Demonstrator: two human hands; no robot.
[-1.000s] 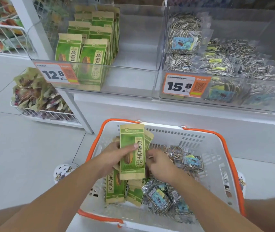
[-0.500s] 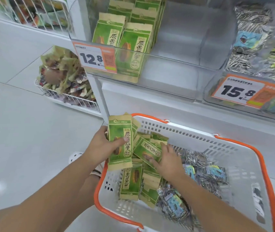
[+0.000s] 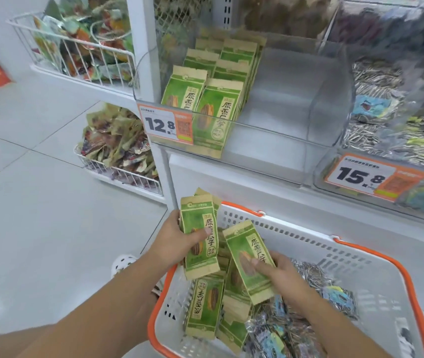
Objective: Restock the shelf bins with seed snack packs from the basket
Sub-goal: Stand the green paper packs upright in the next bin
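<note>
The white metal shelf unit carries two clear plastic bins side by side. The left clear bin stands at the shelf's left end; green and tan paper seed packs stand upright in rows in its left part, and an orange-and-white price tag reading 12.8 is fixed on its front wall. The right clear bin touches it and holds transparent packs of striped seeds; its front carries a price tag reading 15.8. The pale grey tiled floor lies below.
</note>
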